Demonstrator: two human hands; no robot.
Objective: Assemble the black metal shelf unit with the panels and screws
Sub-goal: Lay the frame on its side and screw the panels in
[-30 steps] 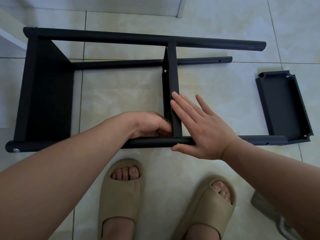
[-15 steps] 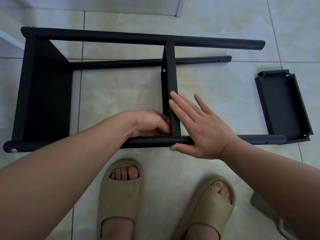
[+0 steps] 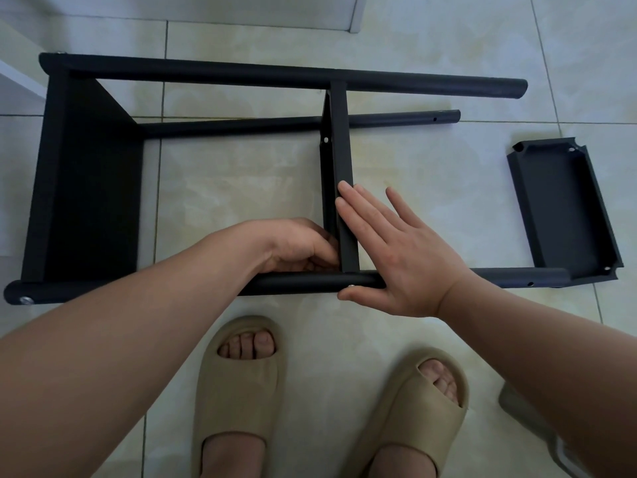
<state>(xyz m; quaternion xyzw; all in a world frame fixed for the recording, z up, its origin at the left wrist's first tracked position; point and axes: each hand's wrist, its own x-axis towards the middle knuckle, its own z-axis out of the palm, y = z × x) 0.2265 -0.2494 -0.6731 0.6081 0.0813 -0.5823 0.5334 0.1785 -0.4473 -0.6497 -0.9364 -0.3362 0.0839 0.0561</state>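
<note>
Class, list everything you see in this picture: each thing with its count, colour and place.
poles: three, black, lying across the floor
end panel: one, black, at the poles' left end
middle panel: one, black, upright between near and far poles
loose panel: one, black, on the floor, right
screw head: one, silver, near pole's left end
floor: one, beige tiles, throughout
slippers: two, beige, on the feet, bottom
grey object: one, grey, bottom right, unidentifiable
left hand: one, fingers curled at middle panel's base, left side
right hand: one, flat against middle panel's right side
</note>
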